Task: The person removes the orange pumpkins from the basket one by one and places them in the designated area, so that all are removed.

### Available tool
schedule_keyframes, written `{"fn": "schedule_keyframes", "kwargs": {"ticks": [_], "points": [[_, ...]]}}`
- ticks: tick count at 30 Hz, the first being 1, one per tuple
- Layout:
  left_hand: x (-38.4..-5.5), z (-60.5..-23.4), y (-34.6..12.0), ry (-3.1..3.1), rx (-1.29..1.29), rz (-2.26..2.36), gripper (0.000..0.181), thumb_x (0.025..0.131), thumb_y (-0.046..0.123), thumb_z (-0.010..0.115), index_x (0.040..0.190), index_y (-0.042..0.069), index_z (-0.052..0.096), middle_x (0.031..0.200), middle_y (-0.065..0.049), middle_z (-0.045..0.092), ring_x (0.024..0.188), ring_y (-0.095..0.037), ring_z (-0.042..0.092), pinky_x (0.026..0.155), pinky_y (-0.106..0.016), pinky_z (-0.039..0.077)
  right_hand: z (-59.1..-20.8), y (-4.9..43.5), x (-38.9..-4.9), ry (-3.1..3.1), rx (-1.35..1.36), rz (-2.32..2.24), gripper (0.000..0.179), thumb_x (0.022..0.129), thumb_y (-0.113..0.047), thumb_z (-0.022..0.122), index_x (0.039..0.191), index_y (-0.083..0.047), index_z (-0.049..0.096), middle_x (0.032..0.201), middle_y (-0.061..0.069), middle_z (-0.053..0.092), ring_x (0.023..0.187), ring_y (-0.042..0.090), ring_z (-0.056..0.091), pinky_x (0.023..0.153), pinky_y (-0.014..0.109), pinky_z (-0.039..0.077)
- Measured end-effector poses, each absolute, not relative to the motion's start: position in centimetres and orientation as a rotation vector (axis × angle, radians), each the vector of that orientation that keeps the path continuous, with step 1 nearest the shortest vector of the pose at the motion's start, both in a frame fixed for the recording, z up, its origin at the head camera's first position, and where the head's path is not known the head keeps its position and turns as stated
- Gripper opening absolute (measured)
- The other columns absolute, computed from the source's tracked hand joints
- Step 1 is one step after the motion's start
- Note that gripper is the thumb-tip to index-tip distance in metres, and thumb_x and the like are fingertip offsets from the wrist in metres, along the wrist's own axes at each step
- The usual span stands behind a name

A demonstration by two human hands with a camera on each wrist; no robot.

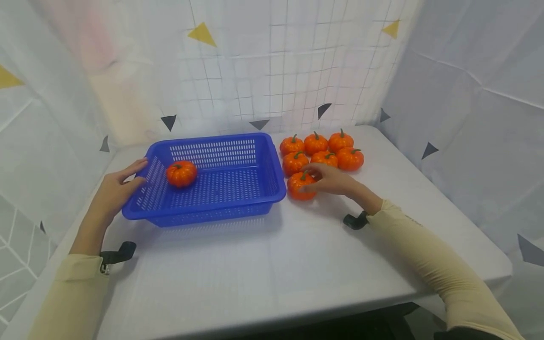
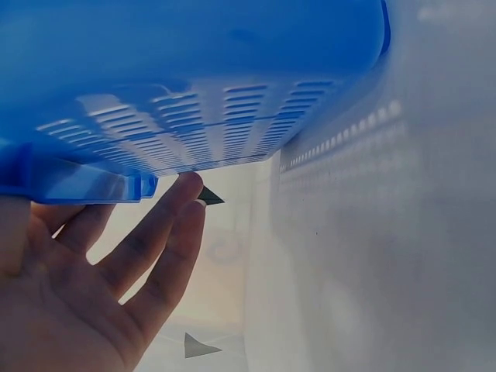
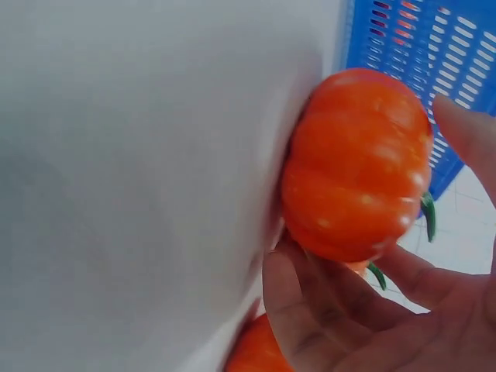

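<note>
A blue plastic basket (image 1: 216, 207) with slotted sides stands on the table, holding one small orange pumpkin (image 1: 181, 174) near its left end. Against the basket's left side rests my left hand (image 1: 114, 191); its fingers (image 2: 174, 240) are loosely extended just under the rim in the left wrist view. To the right of the basket, my right hand (image 1: 329, 179) holds the nearest pumpkin (image 3: 356, 167) of a group, thumb on one side and fingers curled round the other. This pumpkin has a green stem and sits at table level.
Several more orange pumpkins (image 1: 350, 159) stand close together behind the right hand, beside the basket's right end. The white table (image 1: 238, 269) has its front edge near my body. White sheets (image 1: 255, 61) with dark and yellow triangles surround the back and sides.
</note>
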State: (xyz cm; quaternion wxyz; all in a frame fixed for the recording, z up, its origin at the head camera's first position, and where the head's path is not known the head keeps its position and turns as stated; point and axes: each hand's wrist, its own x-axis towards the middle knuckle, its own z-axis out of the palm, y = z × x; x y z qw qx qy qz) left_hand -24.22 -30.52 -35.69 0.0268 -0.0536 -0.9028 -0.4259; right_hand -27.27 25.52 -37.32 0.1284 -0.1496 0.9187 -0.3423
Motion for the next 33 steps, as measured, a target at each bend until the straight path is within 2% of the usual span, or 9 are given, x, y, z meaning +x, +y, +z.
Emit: {"fn": "schedule_keyframes", "kwargs": {"ticks": [5,8,14,21,26,33], "points": [[-24.3,-35.6,-30.5,-2.791,-0.162,-1.316,0.056,0.109,0.032,0.052,0.162,0.020,0.036,0.168,-0.011,0.025,0.149,-0.051,0.024,0.109,-0.075,0.028,-36.2,25.9,-27.6,2.713,-0.469,-0.983,0.070,0.087,-0.046,0.084,0.142,-0.009,0.059,0.134,0.012,0.063,0.123,0.034,0.057,0.101,0.052,0.052],[-24.4,-35.6,-30.5,-2.795,-0.159,-1.313,0.057,0.109,0.032,0.052,0.163,0.021,0.036,0.168,-0.010,0.024,0.149,-0.052,0.024,0.109,-0.075,0.029,-34.9,26.0,-27.8,2.742,-0.493,-1.000,0.072,0.088,-0.043,0.084,0.144,-0.007,0.057,0.137,0.014,0.062,0.123,0.034,0.059,0.098,0.052,0.055],[-24.3,-35.5,-30.5,-2.819,-0.149,-1.275,0.057,0.110,0.034,0.051,0.163,0.022,0.034,0.169,-0.010,0.024,0.146,-0.055,0.027,0.106,-0.075,0.032,-30.9,25.2,-27.7,2.757,-0.612,-1.106,0.059,0.091,-0.030,0.082,0.139,-0.005,0.059,0.136,0.017,0.061,0.125,0.037,0.057,0.103,0.052,0.050],[-24.4,-35.5,-30.5,-2.820,-0.123,-1.283,0.058,0.109,0.035,0.052,0.163,0.022,0.034,0.169,-0.010,0.023,0.148,-0.054,0.026,0.106,-0.074,0.033,-27.2,22.2,-27.5,2.804,-0.693,-1.074,0.058,0.093,-0.035,0.080,0.142,-0.013,0.059,0.137,0.006,0.061,0.126,0.031,0.057,0.102,0.051,0.051],[-24.5,-35.5,-30.6,-2.806,-0.145,-1.306,0.058,0.110,0.034,0.051,0.163,0.022,0.033,0.169,-0.010,0.022,0.150,-0.051,0.021,0.109,-0.074,0.028,-25.4,19.3,-27.4,2.771,-0.821,-1.101,0.058,0.092,-0.035,0.080,0.142,-0.014,0.059,0.137,0.003,0.061,0.123,0.023,0.058,0.100,0.046,0.053],[-24.3,-35.9,-30.5,-2.786,-0.176,-1.336,0.056,0.111,0.032,0.051,0.163,0.020,0.034,0.169,-0.010,0.021,0.152,-0.048,0.019,0.111,-0.075,0.026,-24.7,14.9,-27.9,2.704,-0.987,-1.097,0.058,0.092,-0.036,0.080,0.141,-0.013,0.060,0.135,0.002,0.062,0.121,0.023,0.061,0.096,0.038,0.056]]}}
